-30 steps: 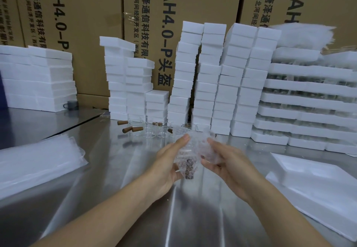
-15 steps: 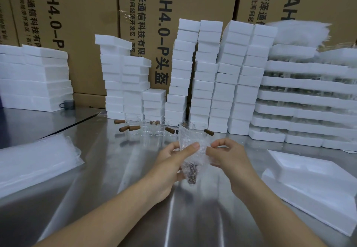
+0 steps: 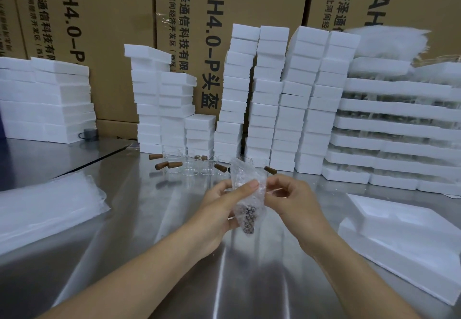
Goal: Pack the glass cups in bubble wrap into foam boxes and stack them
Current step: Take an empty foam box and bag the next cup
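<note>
**Mid-wrap at the packing table**

Both hands are busy out in front of me, above the steel table (image 3: 154,249). My left hand (image 3: 219,209) grips the bubble wrap (image 3: 245,181) bundle, thumb laid across the front and fingers curled behind it. My right hand (image 3: 291,199) pinches the bundle's right edge between thumb and forefinger, other fingers tucked in. The bundle stands upright between the two hands, off the table. A brown patch (image 3: 248,219) shows through the bubbles near the bottom. I honestly can't make out the glass itself through the wrap.

At 12 o'clock from my hands, just past the bundle, there's a row of bare glass cups (image 3: 190,166) with brown stubby handles sitting on the table. Right behind those are tall stacks of small closed foam boxes (image 3: 269,94), some leaning a bit.

At 2 o'clock is a stack of wider foam trays (image 3: 399,124) with glass showing between the layers. At 3 to 4 o'clock an open foam box (image 3: 404,234) lies flat on the table, near my right forearm but apart from it. At 9 o'clock there's a pile of clear bubble sheets (image 3: 42,209). At 10 o'clock there's more flat foam (image 3: 50,99), with a little grey mug (image 3: 89,134) beside it. Big cardboard boxes (image 3: 104,19) line the back.
</note>
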A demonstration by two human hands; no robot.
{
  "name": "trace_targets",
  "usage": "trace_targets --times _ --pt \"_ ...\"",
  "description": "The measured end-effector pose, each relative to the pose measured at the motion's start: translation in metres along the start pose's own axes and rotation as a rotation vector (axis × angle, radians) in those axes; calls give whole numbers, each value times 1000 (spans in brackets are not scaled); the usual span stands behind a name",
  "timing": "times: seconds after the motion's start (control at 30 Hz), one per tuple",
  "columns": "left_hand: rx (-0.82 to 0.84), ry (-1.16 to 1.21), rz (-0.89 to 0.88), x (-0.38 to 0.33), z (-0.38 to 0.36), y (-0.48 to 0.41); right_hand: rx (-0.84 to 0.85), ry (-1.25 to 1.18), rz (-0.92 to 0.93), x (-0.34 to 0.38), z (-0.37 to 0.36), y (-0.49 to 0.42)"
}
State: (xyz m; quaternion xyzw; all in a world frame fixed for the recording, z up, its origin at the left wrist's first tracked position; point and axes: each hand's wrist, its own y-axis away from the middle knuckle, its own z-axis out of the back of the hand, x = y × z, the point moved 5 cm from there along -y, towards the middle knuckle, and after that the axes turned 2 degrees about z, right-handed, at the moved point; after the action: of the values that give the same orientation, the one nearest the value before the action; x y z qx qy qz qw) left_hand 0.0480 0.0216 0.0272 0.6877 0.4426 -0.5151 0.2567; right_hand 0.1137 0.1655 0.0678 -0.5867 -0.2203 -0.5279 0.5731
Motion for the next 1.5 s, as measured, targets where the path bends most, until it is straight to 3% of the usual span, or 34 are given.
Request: trace_targets --times 0.13,0.37,0.5,0.6,0.77,0.93,1.17,1.5 --pt "34 -49 -16 1 -3 0 -116 43 -26 -7 7 -3" --pt "-28 -73 -17 5 0 4 244 22 -160 -11 -8 0" --pt "-33 -73 -21 0 1 4 301 -134 -216 -8 -9 4" --pt "-44 -57 -22 -2 1 2 234 -165 -178 -6 -6 2" --pt "-73 153 -66 -5 4 -1 -28 8 44 -1 3 -1" --pt "-65 276 -110 -13 11 -2 139 88 -49 -17 -15 2" --pt "-59 43 -22 -6 12 -4 -90 -13 45 -11 -5 -3" --pt "-152 -101 23 6 11 -3 38 195 159 -6 -9 -1"
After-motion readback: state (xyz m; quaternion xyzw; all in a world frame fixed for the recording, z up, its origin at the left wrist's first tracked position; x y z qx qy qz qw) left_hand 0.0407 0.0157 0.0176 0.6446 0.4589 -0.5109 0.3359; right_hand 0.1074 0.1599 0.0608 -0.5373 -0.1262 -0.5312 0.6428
